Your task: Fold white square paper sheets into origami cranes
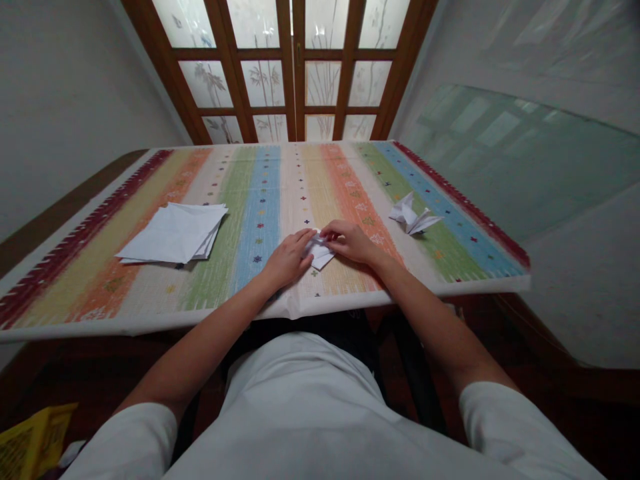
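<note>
A small piece of folded white paper [321,257] lies on the tablecloth near the table's front edge, between my two hands. My left hand [289,259] holds its left side, with the fingers over the upper edge and the thumb lower down. At the paper's upper right, my right hand [352,241] pinches the edge with bent fingers. The fingertips of both hands almost meet at the top, and they hide part of the folds there. To the right stands a folded white paper figure with pointed, wing-like parts [414,215], apart from my hands.
A loose stack of white paper sheets [173,232] lies to the left on the striped tablecloth [243,177]. Wooden doors with glass panes [294,73] stand behind the table. A yellow crate [37,437] is on the floor at lower left.
</note>
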{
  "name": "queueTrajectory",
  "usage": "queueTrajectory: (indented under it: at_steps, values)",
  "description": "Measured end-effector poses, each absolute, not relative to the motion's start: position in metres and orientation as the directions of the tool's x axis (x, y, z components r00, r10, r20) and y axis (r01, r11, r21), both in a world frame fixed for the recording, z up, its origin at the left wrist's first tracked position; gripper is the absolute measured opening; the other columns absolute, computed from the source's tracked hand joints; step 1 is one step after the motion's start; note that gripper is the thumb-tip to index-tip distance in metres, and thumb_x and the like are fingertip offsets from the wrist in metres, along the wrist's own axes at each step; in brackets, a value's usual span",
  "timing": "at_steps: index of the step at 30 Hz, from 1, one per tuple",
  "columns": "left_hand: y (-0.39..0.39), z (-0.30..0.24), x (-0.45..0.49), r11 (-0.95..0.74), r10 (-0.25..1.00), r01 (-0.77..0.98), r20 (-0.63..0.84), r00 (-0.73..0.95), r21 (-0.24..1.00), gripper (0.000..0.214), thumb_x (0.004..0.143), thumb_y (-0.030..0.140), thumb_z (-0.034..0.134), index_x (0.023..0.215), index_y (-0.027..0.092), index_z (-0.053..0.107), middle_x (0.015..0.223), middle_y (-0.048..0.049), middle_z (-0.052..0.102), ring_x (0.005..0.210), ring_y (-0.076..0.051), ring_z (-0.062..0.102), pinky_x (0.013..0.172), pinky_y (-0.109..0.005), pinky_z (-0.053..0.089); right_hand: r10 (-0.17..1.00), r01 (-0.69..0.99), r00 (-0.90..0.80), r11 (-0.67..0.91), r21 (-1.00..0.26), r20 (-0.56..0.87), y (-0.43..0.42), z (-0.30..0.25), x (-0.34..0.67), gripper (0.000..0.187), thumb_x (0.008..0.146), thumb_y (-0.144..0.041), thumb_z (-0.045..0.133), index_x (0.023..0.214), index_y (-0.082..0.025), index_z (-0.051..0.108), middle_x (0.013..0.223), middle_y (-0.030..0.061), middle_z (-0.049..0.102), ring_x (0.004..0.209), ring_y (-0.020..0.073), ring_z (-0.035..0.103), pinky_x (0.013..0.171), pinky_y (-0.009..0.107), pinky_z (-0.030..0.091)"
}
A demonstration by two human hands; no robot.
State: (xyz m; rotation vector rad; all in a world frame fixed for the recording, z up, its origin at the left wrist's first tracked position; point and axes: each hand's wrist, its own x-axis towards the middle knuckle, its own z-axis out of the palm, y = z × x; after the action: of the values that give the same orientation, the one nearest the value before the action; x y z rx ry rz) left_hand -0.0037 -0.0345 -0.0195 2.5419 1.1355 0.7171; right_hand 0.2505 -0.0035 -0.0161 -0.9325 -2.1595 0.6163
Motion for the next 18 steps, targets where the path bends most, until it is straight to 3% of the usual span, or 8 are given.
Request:
queueTrajectory:
  at_steps: [3, 5, 8, 13, 16, 18]
  values:
    - [-0.035, -0.020, -0.004, -0.656, 0.754, 0.626, 0.327, 0.569, 0.422, 0.061, 0.102, 0.018, 0.062, 0.161, 0.019, 0.050, 0.159, -0.0183, 0.062, 0.146, -0.031, 0.061, 0.128, -0.052, 0.047, 0.779, 0.442, -0.437, 0.621, -0.647, 0.450, 0.000, -0.018, 0.252, 0.026, 0.093, -0.026, 0.079, 0.119, -0.023, 0.081, 0.125, 0.0119, 0.073, 0.092, 0.0202, 0.070, 0.083, 0.035, 0.062]
    - [-0.035, -0.019, -0.004, -0.652, 0.758, 0.629, 0.334, 0.560, 0.424, 0.061, 0.101, 0.018, 0.062, 0.161, 0.018, 0.051, 0.155, -0.0180, 0.064, 0.142, -0.031, 0.063, 0.125, -0.052, 0.049, 0.782, 0.462, -0.444, 0.618, -0.636, 0.437, 0.001, -0.019, 0.253, 0.028, 0.093, -0.026, 0.079, 0.121, -0.023, 0.082, 0.124, 0.0119, 0.074, 0.092, 0.0207, 0.069, 0.085, 0.036, 0.062]
    - [-0.035, -0.018, -0.004, -0.649, 0.760, 0.640, 0.316, 0.568, 0.410, 0.044, 0.102, 0.019, 0.061, 0.146, 0.017, 0.065, 0.146, -0.0175, 0.068, 0.136, -0.031, 0.066, 0.122, -0.052, 0.052, 0.756, 0.486, -0.520, 0.645, -0.591, 0.397, 0.003, -0.020, 0.253, 0.015, 0.098, -0.026, 0.074, 0.107, -0.023, 0.086, 0.113, 0.0109, 0.077, 0.097, 0.0237, 0.071, 0.094, 0.041, 0.059]
    - [-0.036, -0.018, -0.004, -0.634, 0.773, 0.670, 0.291, 0.564, 0.386, 0.032, 0.102, 0.019, 0.061, 0.131, 0.016, 0.076, 0.142, -0.0187, 0.070, 0.135, -0.033, 0.066, 0.122, -0.053, 0.052, 0.763, 0.513, -0.528, 0.637, -0.575, 0.374, 0.003, -0.023, 0.252, 0.020, 0.100, -0.023, 0.067, 0.096, -0.023, 0.086, 0.112, 0.0115, 0.078, 0.102, 0.0249, 0.072, 0.098, 0.041, 0.056]
    - [-0.036, -0.020, -0.004, -0.616, 0.787, 0.694, 0.305, 0.535, 0.373, 0.031, 0.101, 0.021, 0.064, 0.129, 0.016, 0.076, 0.148, -0.0198, 0.067, 0.138, -0.035, 0.062, 0.124, -0.057, 0.049, 0.803, 0.554, -0.471, 0.592, -0.585, 0.366, 0.003, -0.026, 0.252, 0.014, 0.094, -0.022, 0.072, 0.103, -0.022, 0.083, 0.111, 0.0116, 0.077, 0.098, 0.0251, 0.071, 0.095, 0.041, 0.056]
    - [-0.035, -0.021, -0.004, -0.612, 0.791, 0.698, 0.306, 0.530, 0.372, 0.031, 0.101, 0.021, 0.065, 0.130, 0.018, 0.076, 0.147, -0.0186, 0.068, 0.138, -0.035, 0.062, 0.124, -0.058, 0.048, 0.824, 0.568, -0.440, 0.564, -0.600, 0.358, 0.003, -0.027, 0.253, 0.026, 0.091, -0.023, 0.076, 0.117, -0.020, 0.080, 0.113, 0.0128, 0.077, 0.097, 0.0263, 0.070, 0.094, 0.042, 0.057]
